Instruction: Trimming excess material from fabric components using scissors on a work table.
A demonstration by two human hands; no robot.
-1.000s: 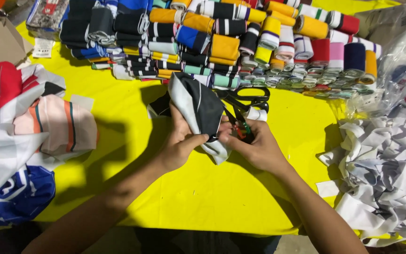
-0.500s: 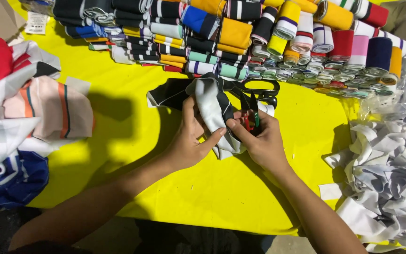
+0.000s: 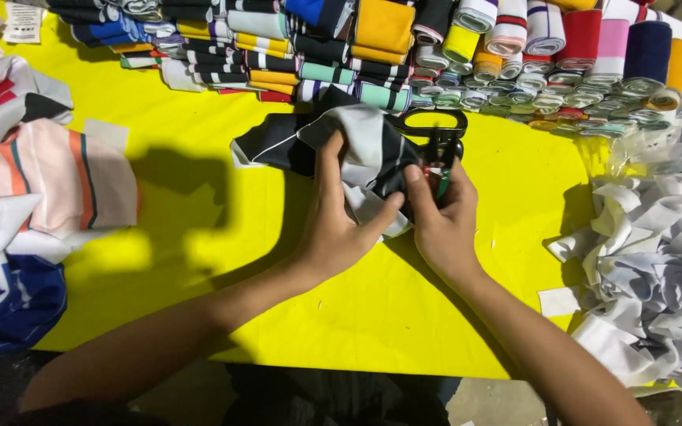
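Head view, left hand: the left hand gripped a black-and-white fabric piece, fingers curled over its top, thumb pressed against its lower fold.
Head view, right hand: the right hand pinched the same fabric's right edge, with black-handled scissors tucked against its fingers.
Fabric position: it was held just above the yellow table, near the middle.
Behind: rows of folded striped ribbing rolls lined the far edge.
Left side: a pink striped cloth pile lay there.
Right side: a heap of white scraps lay there.
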